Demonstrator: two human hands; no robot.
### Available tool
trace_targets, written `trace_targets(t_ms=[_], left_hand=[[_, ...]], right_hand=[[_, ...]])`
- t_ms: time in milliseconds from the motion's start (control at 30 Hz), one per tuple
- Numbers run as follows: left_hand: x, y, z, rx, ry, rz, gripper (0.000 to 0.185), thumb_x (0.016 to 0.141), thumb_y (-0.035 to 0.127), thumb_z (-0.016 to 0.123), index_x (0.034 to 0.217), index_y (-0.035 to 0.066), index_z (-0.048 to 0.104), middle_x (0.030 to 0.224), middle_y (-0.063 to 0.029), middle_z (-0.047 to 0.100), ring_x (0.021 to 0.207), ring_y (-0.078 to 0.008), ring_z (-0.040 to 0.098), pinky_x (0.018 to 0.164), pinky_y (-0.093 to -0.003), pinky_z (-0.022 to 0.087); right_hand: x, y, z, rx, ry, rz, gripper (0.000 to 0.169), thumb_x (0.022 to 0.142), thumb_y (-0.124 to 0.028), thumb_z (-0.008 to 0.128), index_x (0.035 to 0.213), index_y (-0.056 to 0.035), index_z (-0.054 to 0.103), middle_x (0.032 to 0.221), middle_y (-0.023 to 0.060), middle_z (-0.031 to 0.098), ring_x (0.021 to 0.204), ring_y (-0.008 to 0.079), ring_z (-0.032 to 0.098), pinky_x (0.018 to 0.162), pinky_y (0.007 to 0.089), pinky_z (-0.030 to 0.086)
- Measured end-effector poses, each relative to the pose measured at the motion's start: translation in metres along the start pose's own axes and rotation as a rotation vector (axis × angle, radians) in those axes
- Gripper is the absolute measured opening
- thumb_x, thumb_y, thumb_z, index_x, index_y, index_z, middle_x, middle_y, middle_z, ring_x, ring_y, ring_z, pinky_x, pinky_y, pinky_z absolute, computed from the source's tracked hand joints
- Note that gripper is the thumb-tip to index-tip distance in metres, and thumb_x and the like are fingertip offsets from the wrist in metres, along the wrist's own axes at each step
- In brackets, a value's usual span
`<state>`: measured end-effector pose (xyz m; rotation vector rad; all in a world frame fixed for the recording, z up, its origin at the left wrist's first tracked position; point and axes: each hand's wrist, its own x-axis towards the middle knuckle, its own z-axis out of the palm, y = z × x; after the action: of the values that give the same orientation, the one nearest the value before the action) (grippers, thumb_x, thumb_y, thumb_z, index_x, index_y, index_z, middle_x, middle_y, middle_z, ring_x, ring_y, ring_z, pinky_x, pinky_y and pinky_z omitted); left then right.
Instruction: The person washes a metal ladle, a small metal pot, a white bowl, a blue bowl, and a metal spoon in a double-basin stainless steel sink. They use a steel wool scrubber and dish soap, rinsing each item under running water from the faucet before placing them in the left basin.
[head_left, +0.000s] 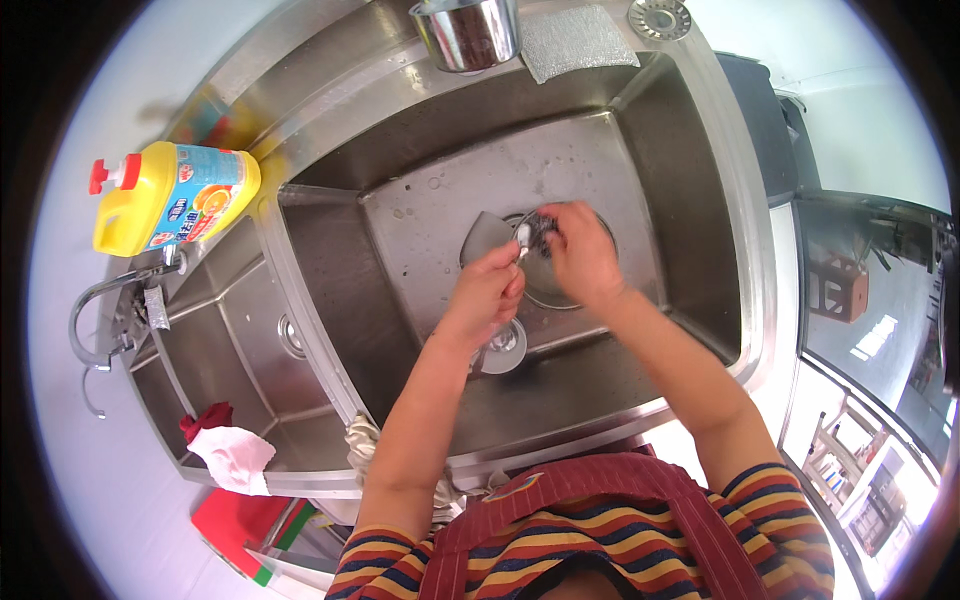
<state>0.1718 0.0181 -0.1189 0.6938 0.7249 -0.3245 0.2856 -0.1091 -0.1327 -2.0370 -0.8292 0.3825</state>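
Note:
Both hands are over the large stainless-steel sink basin (450, 187). My left hand (491, 292) is closed around a small shiny metal utensil (523, 234), whose kind is mostly hidden by my fingers. Bent over the utensil's end, my right hand (589, 255) holds a dark wire scourer (544, 231) against it. Under the right hand a round metal vessel (555, 281) lies on the basin floor, partly covered. A grey, flat-looking piece (484, 234) shows beyond my left hand. Below that hand is a rounded, shiny item (504, 351), partly hidden by the wrist.
A yellow detergent jug (180, 199) with a red pump stands at the left. Beside it are a curved faucet (97, 300) and a smaller basin (247, 337) with a pink cloth (232, 457) over its edge. A metal pot (469, 34), silvery pad (577, 41) and drain strainer (660, 19) line the back ledge.

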Motion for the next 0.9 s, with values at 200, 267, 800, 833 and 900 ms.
trace_targets(t_ms=[200, 267, 800, 833, 900], left_hand=[[0.004, -0.008, -0.016, -0.233, -0.151, 0.073, 0.029, 0.092, 0.010, 0.045, 0.121, 0.011, 0.048, 0.084, -0.0043, 0.053, 0.054, -0.0064, 0.038, 0.036, -0.0175, 0.028], [0.007, -0.015, -0.027, -0.339, -0.172, 0.107, 0.031, 0.091, 0.009, 0.046, 0.122, 0.011, 0.047, 0.097, -0.0090, 0.055, 0.062, -0.0099, 0.045, 0.038, -0.0180, 0.034], [0.029, 0.002, -0.001, -0.720, -0.015, 0.341, 0.034, 0.096, 0.023, 0.039, 0.125, 0.007, 0.044, 0.105, -0.0088, 0.059, 0.104, -0.0264, 0.055, 0.099, -0.0435, 0.039], [0.033, -0.002, -0.008, -0.680, -0.002, 0.381, 0.033, 0.096, 0.024, 0.040, 0.124, 0.007, 0.045, 0.097, -0.0082, 0.060, 0.101, -0.0259, 0.056, 0.099, -0.0439, 0.038], [0.043, -0.011, -0.021, -0.678, -0.079, 0.432, 0.033, 0.096, 0.023, 0.041, 0.122, 0.005, 0.045, 0.086, -0.0073, 0.059, 0.092, -0.0242, 0.057, 0.097, -0.0440, 0.039]], right_hand=[[-0.008, 0.049, 0.021, -0.369, -0.446, 0.291, 0.029, 0.076, -0.005, 0.061, 0.105, -0.0030, 0.056, 0.104, 0.0185, 0.051, 0.093, 0.0351, 0.057, 0.081, 0.0417, 0.047], [-0.016, 0.075, 0.040, -0.519, -0.374, 0.301, 0.031, 0.074, -0.004, 0.062, 0.105, -0.0042, 0.058, 0.102, 0.0172, 0.053, 0.094, 0.0344, 0.057, 0.081, 0.0401, 0.048], [-0.006, -0.043, 0.031, 0.008, -0.179, -0.076, 0.031, 0.070, -0.003, 0.055, 0.101, -0.0042, 0.060, 0.098, 0.0142, 0.052, 0.090, 0.0329, 0.054, 0.076, 0.0401, 0.047], [-0.012, -0.044, 0.029, 0.024, -0.201, -0.086, 0.031, 0.070, -0.002, 0.054, 0.101, -0.0038, 0.059, 0.097, 0.0143, 0.052, 0.089, 0.0327, 0.054, 0.075, 0.0396, 0.046], [-0.022, -0.043, 0.022, 0.053, -0.245, -0.107, 0.032, 0.069, 0.000, 0.054, 0.101, -0.0029, 0.058, 0.096, 0.0145, 0.051, 0.087, 0.0325, 0.053, 0.075, 0.0384, 0.046]])
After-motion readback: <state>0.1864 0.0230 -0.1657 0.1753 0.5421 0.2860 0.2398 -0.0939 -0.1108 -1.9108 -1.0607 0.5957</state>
